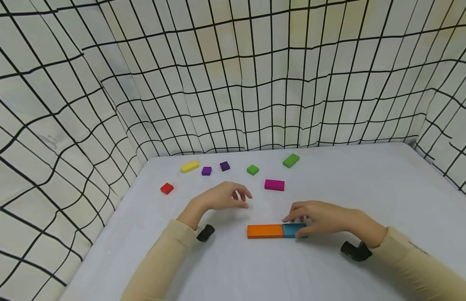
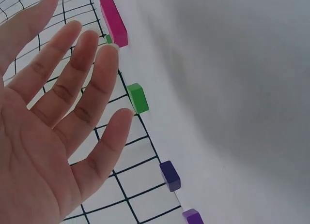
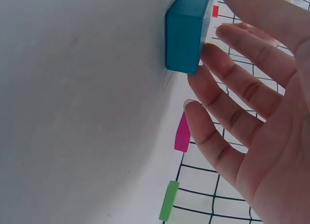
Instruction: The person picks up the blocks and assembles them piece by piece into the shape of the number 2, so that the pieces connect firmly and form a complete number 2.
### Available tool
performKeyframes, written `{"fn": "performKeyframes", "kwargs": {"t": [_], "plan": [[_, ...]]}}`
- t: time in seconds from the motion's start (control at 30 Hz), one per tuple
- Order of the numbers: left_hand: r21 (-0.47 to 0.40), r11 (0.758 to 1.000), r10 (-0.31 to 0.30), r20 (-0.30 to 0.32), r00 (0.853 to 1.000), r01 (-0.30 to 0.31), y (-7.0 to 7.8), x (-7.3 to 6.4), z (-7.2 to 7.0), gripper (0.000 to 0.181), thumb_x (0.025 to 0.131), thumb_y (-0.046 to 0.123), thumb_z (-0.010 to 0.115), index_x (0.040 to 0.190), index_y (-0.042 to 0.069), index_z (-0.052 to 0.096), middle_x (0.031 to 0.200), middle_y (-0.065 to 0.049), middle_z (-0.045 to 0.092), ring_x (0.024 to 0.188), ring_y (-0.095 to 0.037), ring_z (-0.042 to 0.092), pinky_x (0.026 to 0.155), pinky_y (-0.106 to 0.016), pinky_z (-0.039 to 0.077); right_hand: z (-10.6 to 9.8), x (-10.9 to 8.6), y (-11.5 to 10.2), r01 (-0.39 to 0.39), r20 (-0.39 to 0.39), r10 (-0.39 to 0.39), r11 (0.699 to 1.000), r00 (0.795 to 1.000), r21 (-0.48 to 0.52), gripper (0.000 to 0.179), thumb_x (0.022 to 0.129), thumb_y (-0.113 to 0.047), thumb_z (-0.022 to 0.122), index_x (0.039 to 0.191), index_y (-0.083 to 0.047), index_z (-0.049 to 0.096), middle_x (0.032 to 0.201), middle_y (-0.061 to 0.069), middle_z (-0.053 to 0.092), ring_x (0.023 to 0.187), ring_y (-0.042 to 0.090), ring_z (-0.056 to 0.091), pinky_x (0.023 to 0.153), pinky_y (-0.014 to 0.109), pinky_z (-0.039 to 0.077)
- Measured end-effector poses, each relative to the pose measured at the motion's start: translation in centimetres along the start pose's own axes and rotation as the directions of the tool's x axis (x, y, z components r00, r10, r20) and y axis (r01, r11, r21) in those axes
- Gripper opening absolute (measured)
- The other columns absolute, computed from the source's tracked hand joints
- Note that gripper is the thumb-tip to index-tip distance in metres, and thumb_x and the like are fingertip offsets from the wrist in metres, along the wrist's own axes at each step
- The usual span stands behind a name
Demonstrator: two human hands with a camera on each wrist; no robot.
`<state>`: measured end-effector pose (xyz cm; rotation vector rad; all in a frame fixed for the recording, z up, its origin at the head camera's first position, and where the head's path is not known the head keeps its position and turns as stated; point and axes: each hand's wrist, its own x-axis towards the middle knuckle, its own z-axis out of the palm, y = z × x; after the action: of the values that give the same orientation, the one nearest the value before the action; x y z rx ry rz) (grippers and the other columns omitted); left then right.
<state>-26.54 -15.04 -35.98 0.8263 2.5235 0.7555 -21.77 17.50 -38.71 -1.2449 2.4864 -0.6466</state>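
Orange blk (image 1: 265, 231) + blue blk (image 1: 294, 230) lie flat, end to end, on white tabletop (image 1: 368, 179), near side, approx ctr. Orange = L, blue = R; ends look to be touching. R hand (image 1: 323, 218) is right over blue blk: fingers loosely bent & spread, thumb apart on near side, other tips toward far side. No firm grip seen; can't tell if tips touch blk. L hand (image 1: 223, 196) hangs above table, left of & a bit farther than orange blk; fingers relaxed, slightly spread, palm open in L wrist view, nothing held.

Magenta blk (image 1: 274, 185) lies beyond the orange/blue pair, btwn the hands L-to-R but farther back. Farther than it: lg green blk (image 1: 291, 161) to right, sm green blk (image 1: 253, 169) to left. Then going left, loose row w/ gaps: dk purple blk (image 1: 225, 166), purple blk (image 1: 206, 171), yellow blk (image 1: 189, 166). Red blk (image 1: 166, 188) is leftmost, a bit nearer than yellow.

Black mesh w/ white backing behind far edge + both sides. Beige sleeves (image 1: 157, 259) on both arms; sm black device (image 1: 356, 251) at each wrist.
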Motion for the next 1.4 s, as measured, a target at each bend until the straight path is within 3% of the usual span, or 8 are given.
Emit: {"fn": "performKeyframes", "kwargs": {"t": [0.37,0.67,1.07,1.4], "plan": [[-0.048,0.999,-0.012,-0.068,0.998,0.009,-0.3,3.1,-0.1,0.034,0.098,0.025,0.072,0.130,0.014,0.069,0.111,0.004,0.067,0.107,-0.022,0.060,0.091,-0.036,0.052,0.6,1.0,0.6,-0.018,0.071,0.011,0.995,0.997,0.098,0.050,0.090,-0.034,0.081,0.136,-0.022,0.067,0.105,-0.015,0.057,0.093,0.007,0.053,0.082,0.027,0.050],[-0.061,0.998,-0.031,-0.118,0.993,0.024,-0.4,5.8,0.1,0.031,0.099,0.022,0.070,0.130,0.016,0.070,0.111,0.001,0.067,0.104,-0.020,0.059,0.090,-0.035,0.051,0.7,1.8,0.7,-0.026,0.094,0.015,0.993,0.996,0.116,0.043,0.089,-0.035,0.082,0.128,-0.020,0.072,0.104,-0.014,0.057,0.092,0.008,0.053,0.080,0.025,0.050],[-0.037,0.998,-0.059,-0.099,0.993,0.055,-0.2,8.6,0.1,0.034,0.099,0.018,0.069,0.132,0.012,0.068,0.122,-0.005,0.066,0.110,-0.024,0.059,0.097,-0.040,0.050,0.5,2.2,0.6,0.006,0.094,-0.018,0.993,0.995,0.122,0.040,0.090,-0.036,0.081,0.125,-0.018,0.073,0.103,-0.012,0.057,0.088,0.007,0.053,0.079,0.025,0.051],[-0.039,0.997,-0.071,-0.069,0.995,0.069,0.6,10.2,0.7,0.036,0.096,0.012,0.072,0.132,0.012,0.068,0.128,-0.006,0.064,0.112,-0.024,0.058,0.099,-0.042,0.049,0.5,2.4,0.6,-0.015,0.102,0.003,0.993,0.995,0.116,0.040,0.089,-0.035,0.082,0.124,-0.018,0.074,0.102,-0.012,0.056,0.087,0.006,0.053,0.078,0.025,0.051]]}}
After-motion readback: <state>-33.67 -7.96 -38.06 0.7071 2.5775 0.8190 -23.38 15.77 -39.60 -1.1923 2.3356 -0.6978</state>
